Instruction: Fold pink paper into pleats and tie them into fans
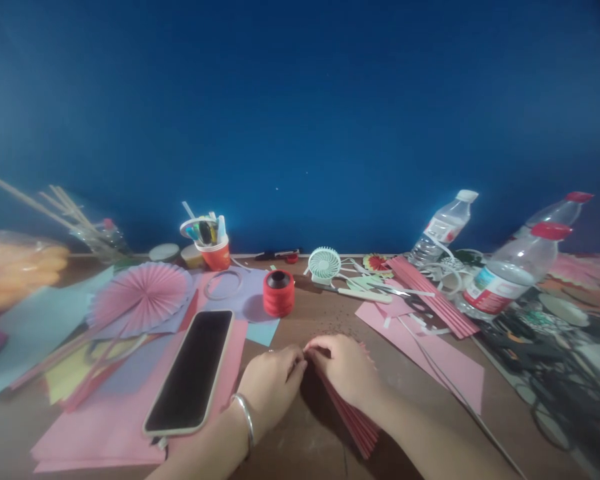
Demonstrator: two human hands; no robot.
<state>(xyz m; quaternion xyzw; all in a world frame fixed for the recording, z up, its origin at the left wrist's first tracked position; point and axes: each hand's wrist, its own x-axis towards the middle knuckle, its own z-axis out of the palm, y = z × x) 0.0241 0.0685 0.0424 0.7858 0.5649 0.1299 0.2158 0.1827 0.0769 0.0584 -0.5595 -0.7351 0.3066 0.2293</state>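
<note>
Near the front of the brown table, a pleated strip of pink paper runs out from under my right hand. That hand is closed around the far part of the strip, fingertips pinched together. My left hand, with a silver bangle on its wrist, is also closed, its fingertips meeting the right ones at the strip's far end. Whatever the left fingers pinch is hidden or too small to make out. A black phone in a pale case lies left of my left hand. Beyond both hands stands a red spool.
Pink paper sheets and a round pink paper fan lie left. A red cup of pens and a small green fan stand behind. On the right are a folded pink strip, a cutter and plastic bottles.
</note>
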